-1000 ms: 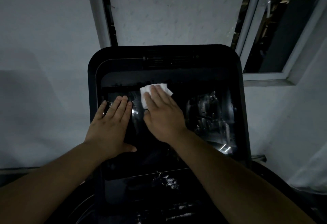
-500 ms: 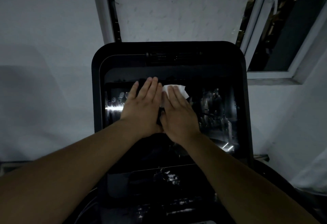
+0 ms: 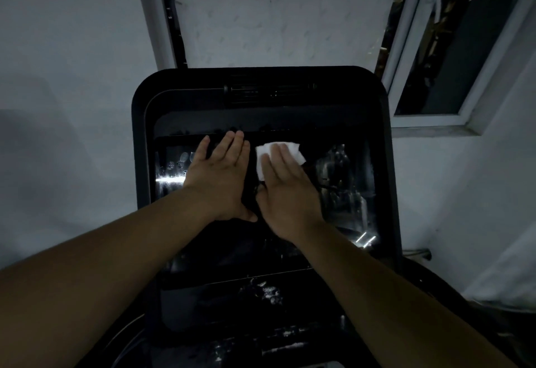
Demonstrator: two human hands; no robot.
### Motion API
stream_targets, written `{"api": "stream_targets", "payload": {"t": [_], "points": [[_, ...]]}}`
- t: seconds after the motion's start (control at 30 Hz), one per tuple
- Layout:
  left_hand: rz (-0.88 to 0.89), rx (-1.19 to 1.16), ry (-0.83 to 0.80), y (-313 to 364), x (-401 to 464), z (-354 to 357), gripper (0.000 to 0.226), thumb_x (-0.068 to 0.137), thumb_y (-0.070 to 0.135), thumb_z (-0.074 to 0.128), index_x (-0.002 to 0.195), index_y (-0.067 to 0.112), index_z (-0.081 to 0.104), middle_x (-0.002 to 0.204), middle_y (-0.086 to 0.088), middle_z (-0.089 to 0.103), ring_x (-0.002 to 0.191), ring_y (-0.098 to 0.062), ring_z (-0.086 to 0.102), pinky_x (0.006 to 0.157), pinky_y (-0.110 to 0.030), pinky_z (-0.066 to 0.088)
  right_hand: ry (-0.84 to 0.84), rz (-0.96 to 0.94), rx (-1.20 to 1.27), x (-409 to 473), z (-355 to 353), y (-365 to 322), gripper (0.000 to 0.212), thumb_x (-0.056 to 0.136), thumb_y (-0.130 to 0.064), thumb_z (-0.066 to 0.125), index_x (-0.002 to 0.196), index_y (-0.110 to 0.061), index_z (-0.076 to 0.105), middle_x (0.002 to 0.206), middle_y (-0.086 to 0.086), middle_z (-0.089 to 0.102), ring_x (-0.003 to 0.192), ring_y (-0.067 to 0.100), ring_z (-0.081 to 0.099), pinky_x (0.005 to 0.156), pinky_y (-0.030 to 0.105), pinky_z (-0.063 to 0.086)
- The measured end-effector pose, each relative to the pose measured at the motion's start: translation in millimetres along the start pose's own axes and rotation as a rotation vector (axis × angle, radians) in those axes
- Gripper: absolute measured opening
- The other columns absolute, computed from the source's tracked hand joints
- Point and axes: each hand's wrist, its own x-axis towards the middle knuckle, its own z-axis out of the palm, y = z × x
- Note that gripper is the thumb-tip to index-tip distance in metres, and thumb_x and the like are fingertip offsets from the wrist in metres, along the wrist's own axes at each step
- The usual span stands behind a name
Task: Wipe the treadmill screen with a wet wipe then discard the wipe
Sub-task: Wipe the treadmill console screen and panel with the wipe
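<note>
White walls and a window (image 3: 452, 48) stand behind the dark treadmill screen (image 3: 345, 182), where the wet wipe (image 3: 290, 150) lies flat under the fingers of the right hand (image 3: 287, 190). This hand is spread open and presses the wipe, not gripping it. Just beside it, the left hand (image 3: 223, 176) rests flat and empty. Wiping seems in progress; smudges remain left of the hands, discarding is not yet done, and no bin is visible.
</note>
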Motion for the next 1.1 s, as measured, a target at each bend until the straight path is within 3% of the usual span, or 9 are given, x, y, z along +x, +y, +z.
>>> {"api": "stream_targets", "payload": {"t": [0.1, 0.2, 0.33, 0.47, 0.6, 0.7, 0.87, 0.97, 1.1], "points": [[0.015, 0.021, -0.01, -2, 1, 0, 0.149, 0.065, 0.093, 0.059, 0.158, 0.01, -0.023, 0.165, -0.011, -0.032, 0.153, -0.022, -0.028, 0.124, -0.056, -0.011, -0.048, -0.005, -0.045, -5, -4, 29, 0.066, 0.1, -0.038, 0.028, 0.151, 0.001, 0.043, 0.162, 0.022, 0.036, 0.155, 0.033, 0.026, 0.121, 0.048, 0.035], [0.019, 0.033, -0.03, -2, 1, -1, 0.15, 0.065, 0.093, 0.058, 0.156, 0.009, -0.027, 0.164, -0.012, -0.035, 0.152, -0.024, -0.03, 0.124, -0.057, -0.011, 0.059, 0.124, -0.101, -15, -15, 81, 0.062, 0.103, -0.034, 0.03, 0.143, 0.009, 0.048, 0.151, 0.031, 0.046, 0.147, 0.044, 0.038, 0.118, 0.054, 0.039], [0.023, 0.038, -0.05, 0, 0, 0, 0.152, 0.065, 0.091, 0.061, 0.154, 0.008, -0.031, 0.162, -0.013, -0.039, 0.15, -0.025, -0.034, 0.124, -0.057, -0.011, 0.095, 0.257, -0.1, -10, -18, 91, 0.062, 0.103, -0.033, 0.032, 0.142, 0.014, 0.046, 0.148, 0.036, 0.047, 0.146, 0.048, 0.037, 0.122, 0.054, 0.026], [0.031, 0.04, -0.045, -3, 2, 1, 0.154, 0.063, 0.09, 0.065, 0.155, 0.01, -0.029, 0.162, -0.011, -0.038, 0.151, -0.024, -0.034, 0.124, -0.057, -0.01, 0.029, 0.084, -0.057, 2, 0, 28, 0.067, 0.102, -0.04, 0.029, 0.153, 0.002, 0.038, 0.162, 0.025, 0.035, 0.156, 0.038, 0.019, 0.127, 0.049, 0.021], [0.06, 0.04, -0.042, -11, 1, 2, 0.154, 0.061, 0.089, 0.067, 0.157, 0.013, -0.028, 0.164, -0.009, -0.036, 0.151, -0.021, -0.032, 0.124, -0.054, -0.012, -0.042, -0.073, -0.034, -13, 1, 9, 0.064, 0.099, -0.038, 0.037, 0.152, -0.002, 0.042, 0.163, 0.02, 0.034, 0.156, 0.033, 0.023, 0.123, 0.048, 0.031], [0.087, 0.071, -0.067, -16, 0, -2, 0.155, 0.062, 0.085, 0.071, 0.156, 0.013, -0.029, 0.163, -0.01, -0.038, 0.151, -0.022, -0.032, 0.125, -0.055, -0.011, -0.035, -0.005, -0.176, -27, -15, 52, 0.06, 0.098, -0.034, 0.033, 0.139, 0.004, 0.055, 0.155, 0.025, 0.045, 0.149, 0.04, 0.037, 0.117, 0.054, 0.041], [0.11, 0.146, -0.071, -18, -1, -3, 0.155, 0.066, 0.077, 0.076, 0.154, 0.011, -0.033, 0.162, -0.013, -0.039, 0.151, -0.026, -0.033, 0.125, -0.057, -0.007, -0.039, 0.241, -0.17, -37, -18, 92, 0.07, 0.102, -0.039, 0.02, 0.151, 0.006, 0.037, 0.161, 0.029, 0.033, 0.155, 0.042, 0.019, 0.128, 0.034, -0.009], [0.107, 0.179, -0.048, -18, -3, -1, 0.153, 0.068, 0.074, 0.077, 0.153, 0.011, -0.034, 0.161, -0.013, -0.039, 0.151, -0.026, -0.033, 0.125, -0.057, -0.008, -0.005, 0.223, -0.114, -34, -9, 46, 0.069, 0.104, -0.041, 0.022, 0.153, 0.005, 0.036, 0.161, 0.027, 0.034, 0.156, 0.038, 0.018, 0.128, 0.043, 0.013], [0.107, 0.214, -0.021, -19, -4, 2, 0.151, 0.07, 0.075, 0.075, 0.152, 0.01, -0.034, 0.162, -0.013, -0.039, 0.151, -0.026, -0.032, 0.125, -0.056, -0.007, -0.031, 0.053, 0.006, -53, 10, -7, 0.063, 0.101, -0.037, 0.04, 0.154, -0.003, 0.039, 0.166, 0.02, 0.03, 0.158, 0.031, 0.016, 0.127, 0.045, 0.023]]}}
